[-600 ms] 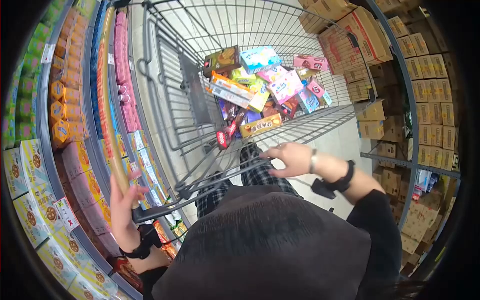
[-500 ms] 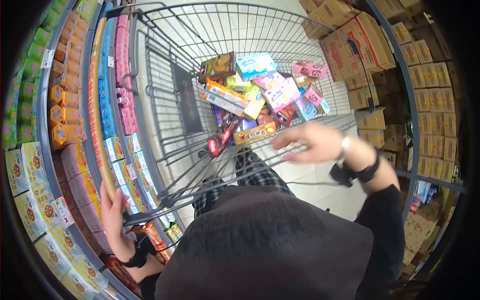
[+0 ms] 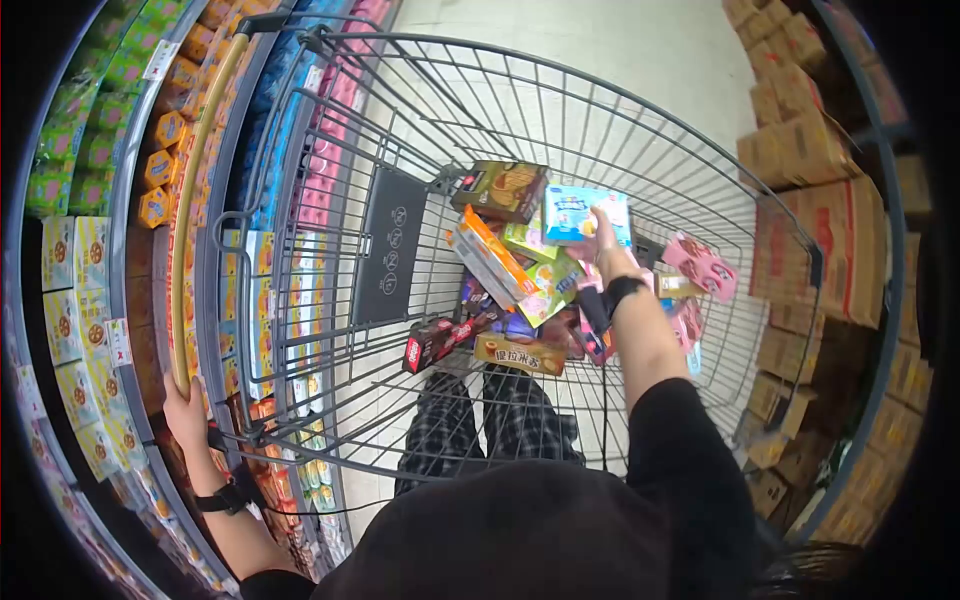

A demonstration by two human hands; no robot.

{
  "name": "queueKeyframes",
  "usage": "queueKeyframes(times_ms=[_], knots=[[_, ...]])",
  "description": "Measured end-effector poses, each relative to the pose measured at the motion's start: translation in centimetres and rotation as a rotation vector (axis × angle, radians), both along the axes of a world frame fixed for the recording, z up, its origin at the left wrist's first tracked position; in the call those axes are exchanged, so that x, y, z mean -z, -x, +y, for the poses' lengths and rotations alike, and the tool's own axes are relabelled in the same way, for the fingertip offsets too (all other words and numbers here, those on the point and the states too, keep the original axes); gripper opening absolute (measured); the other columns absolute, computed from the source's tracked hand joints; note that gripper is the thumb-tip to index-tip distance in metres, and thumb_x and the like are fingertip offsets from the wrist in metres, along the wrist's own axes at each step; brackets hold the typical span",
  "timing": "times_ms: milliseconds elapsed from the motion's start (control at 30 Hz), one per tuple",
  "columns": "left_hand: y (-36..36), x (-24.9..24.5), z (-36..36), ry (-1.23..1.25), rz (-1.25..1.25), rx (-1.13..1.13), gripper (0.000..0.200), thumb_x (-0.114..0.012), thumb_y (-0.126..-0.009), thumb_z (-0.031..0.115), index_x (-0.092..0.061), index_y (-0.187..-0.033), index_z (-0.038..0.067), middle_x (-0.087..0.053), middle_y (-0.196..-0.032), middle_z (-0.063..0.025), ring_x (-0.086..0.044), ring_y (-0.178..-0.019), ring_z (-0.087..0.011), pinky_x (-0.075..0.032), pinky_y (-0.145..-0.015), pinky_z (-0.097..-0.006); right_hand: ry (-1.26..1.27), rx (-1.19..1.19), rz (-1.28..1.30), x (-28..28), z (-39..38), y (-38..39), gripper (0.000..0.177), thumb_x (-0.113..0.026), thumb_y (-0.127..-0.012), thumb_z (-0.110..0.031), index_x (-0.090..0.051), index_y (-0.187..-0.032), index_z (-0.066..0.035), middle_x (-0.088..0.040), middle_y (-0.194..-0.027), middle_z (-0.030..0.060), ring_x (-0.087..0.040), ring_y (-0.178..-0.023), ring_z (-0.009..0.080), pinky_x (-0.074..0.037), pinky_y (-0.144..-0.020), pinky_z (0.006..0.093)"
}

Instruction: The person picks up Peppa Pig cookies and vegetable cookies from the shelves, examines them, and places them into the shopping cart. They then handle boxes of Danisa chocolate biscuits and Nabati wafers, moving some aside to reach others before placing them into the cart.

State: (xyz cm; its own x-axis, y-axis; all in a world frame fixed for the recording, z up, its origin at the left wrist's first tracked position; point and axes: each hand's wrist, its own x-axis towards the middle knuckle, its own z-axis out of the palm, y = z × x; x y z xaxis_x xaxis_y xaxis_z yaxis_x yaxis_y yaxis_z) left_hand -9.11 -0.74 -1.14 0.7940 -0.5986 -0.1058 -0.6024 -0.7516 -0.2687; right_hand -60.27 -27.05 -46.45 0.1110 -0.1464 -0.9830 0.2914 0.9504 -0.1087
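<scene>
My left hand [image 3: 185, 408] is closed around the lower end of the cart's long tan handle [image 3: 195, 185]. Inside the wire cart [image 3: 600, 92], my right hand [image 3: 607, 245] reaches onto a light blue box [image 3: 585, 212], with fingers on its lower right part; the fingers are partly hidden, so a grip cannot be made out. Around it lie a brown box [image 3: 513, 188], an orange and white pack [image 3: 492, 262], a green and pink box [image 3: 550, 292], a tan box [image 3: 520, 354], a red and dark pack [image 3: 430, 345] and a pink pack [image 3: 700, 265].
Shelves of orange packs [image 3: 170, 130], green packs [image 3: 125, 70] and yellow-white boxes [image 3: 75, 330] line the left side. Brown cartons [image 3: 835, 250] are stacked at the right beside a metal shelf post [image 3: 905, 200]. Pale floor tiles [image 3: 560, 30] show beyond the cart.
My right hand has moved from above the cart's near edge to the light blue box inside. The view has shifted, with the goods now lower and further right. My left hand stays on the handle.
</scene>
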Motion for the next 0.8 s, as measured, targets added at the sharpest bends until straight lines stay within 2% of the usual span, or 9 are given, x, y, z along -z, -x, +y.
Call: queueKeyframes(times_ms=[133, 233, 267, 333, 433, 467, 567, 700, 800], knots=[[0.7, 0.5, -0.9, 0.023, -0.030, 0.001, 0.030, -0.055, -0.077, 0.018, -0.047, -0.104, 0.005, -0.057, -0.075, -0.0212, -0.058, -0.072, -0.0370, -0.043, -0.061, -0.0387, -0.131, 0.303, 0.110, 4.0, 5.0, -0.6, 0.063, -0.052, -0.074, -0.057, -0.039, -0.121, -0.017, -0.035, -0.126, 0.0081, -0.028, -0.115, 0.0309, -0.031, -0.085, 0.0549], [-0.3, 0.9, -0.2, 0.041, -0.030, 0.002, 0.029, -0.055, -0.075, 0.015, -0.048, -0.100, 0.003, -0.055, -0.072, -0.0213, -0.056, -0.068, -0.0371, -0.043, -0.061, -0.0394, -0.082, 0.387, 0.043, 7.0, 4.7, 0.6, 0.062, -0.053, -0.075, -0.056, -0.041, -0.120, -0.016, -0.040, -0.122, 0.0068, -0.033, -0.114, 0.0285, -0.031, -0.085, 0.0543], [-0.9, 0.8, 0.1, 0.029, -0.013, -0.044, 0.029, -0.055, -0.075, 0.015, -0.048, -0.100, 0.004, -0.055, -0.072, -0.0214, -0.055, -0.067, -0.0372, -0.043, -0.061, -0.0395, 0.002, 0.397, 0.136, 5.8, 4.2, 0.5, 0.061, -0.048, -0.078, -0.056, -0.041, -0.121, -0.013, -0.047, -0.115, 0.0099, -0.045, -0.102, 0.0238, -0.032, -0.091, 0.0425], [0.7, 1.0, -0.8, 0.048, 0.014, -0.096, 0.028, -0.055, -0.074, 0.013, -0.048, -0.100, 0.004, -0.054, -0.070, -0.0217, -0.053, -0.065, -0.0384, -0.042, -0.060, -0.0396, 0.264, 0.404, -0.198, 7.0, 5.5, 2.7, 0.053, -0.043, -0.085, -0.047, -0.043, -0.118, -0.006, -0.051, -0.115, 0.0104, -0.049, -0.103, 0.0246, -0.038, -0.091, 0.0338], [3.0, 1.5, -2.3, 0.019, -0.150, -0.047, 0.021, -0.050, -0.071, 0.008, -0.046, -0.091, 0.001, -0.053, -0.065, -0.0238, -0.053, -0.065, -0.0416, -0.040, -0.056, -0.0424, 0.116, 0.445, -0.184, 13.0, 4.3, 5.2, 0.053, -0.046, -0.084, -0.044, -0.043, -0.117, -0.002, -0.051, -0.112, 0.0152, -0.052, -0.100, 0.0297, -0.042, -0.089, 0.0413], [3.7, 1.1, -3.2, -0.013, -0.099, -0.090, 0.019, -0.050, -0.071, 0.008, -0.045, -0.088, 0.001, -0.053, -0.067, -0.0249, -0.052, -0.070, -0.0433, -0.040, -0.057, -0.0443, -0.033, 0.379, 0.051, 10.8, 3.3, 4.9, 0.053, -0.053, -0.074, -0.057, -0.052, -0.100, -0.010, -0.055, -0.078, 0.0033, -0.048, -0.056, 0.0141, -0.041, -0.045, 0.0231], [4.3, 1.1, -3.8, -0.019, -0.194, -0.032, 0.027, -0.055, -0.068, 0.014, -0.050, -0.092, 0.003, -0.056, -0.068, -0.0233, -0.056, -0.066, -0.0398, -0.042, -0.057, -0.0480, -0.113, 0.317, 0.171, 7.0, 2.7, 5.5, 0.047, -0.056, -0.069, -0.057, -0.048, -0.081, -0.012, -0.044, -0.063, 0.0034, -0.039, -0.040, 0.0147, -0.035, -0.034, 0.0250], [6.2, 0.7, -5.6, -0.002, -0.216, -0.020, 0.030, -0.056, -0.069, 0.015, -0.048, -0.096, 0.005, -0.058, -0.072, -0.0218, -0.057, -0.068, -0.0382, -0.044, -0.059, -0.0469, -0.166, 0.252, 0.163, 1.2, 3.0, 6.8, 0.051, -0.059, -0.063, -0.059, -0.054, -0.088, -0.015, -0.048, -0.067, 0.0021, -0.041, -0.049, 0.0159, -0.033, -0.040, 0.0252], [6.2, 1.6, -5.9, -0.090, -0.186, -0.077, 0.037, -0.057, -0.070, 0.016, -0.045, -0.103, 0.007, -0.059, -0.076, -0.0202, -0.058, -0.071, -0.0371, -0.046, -0.062, -0.0461, -0.163, 0.319, -0.010, -2.2, 3.9, 9.8, 0.052, -0.057, -0.064, -0.057, -0.052, -0.096, -0.017, -0.054, -0.084, 0.0033, -0.049, -0.073, 0.0194, -0.038, -0.057, 0.0288]])
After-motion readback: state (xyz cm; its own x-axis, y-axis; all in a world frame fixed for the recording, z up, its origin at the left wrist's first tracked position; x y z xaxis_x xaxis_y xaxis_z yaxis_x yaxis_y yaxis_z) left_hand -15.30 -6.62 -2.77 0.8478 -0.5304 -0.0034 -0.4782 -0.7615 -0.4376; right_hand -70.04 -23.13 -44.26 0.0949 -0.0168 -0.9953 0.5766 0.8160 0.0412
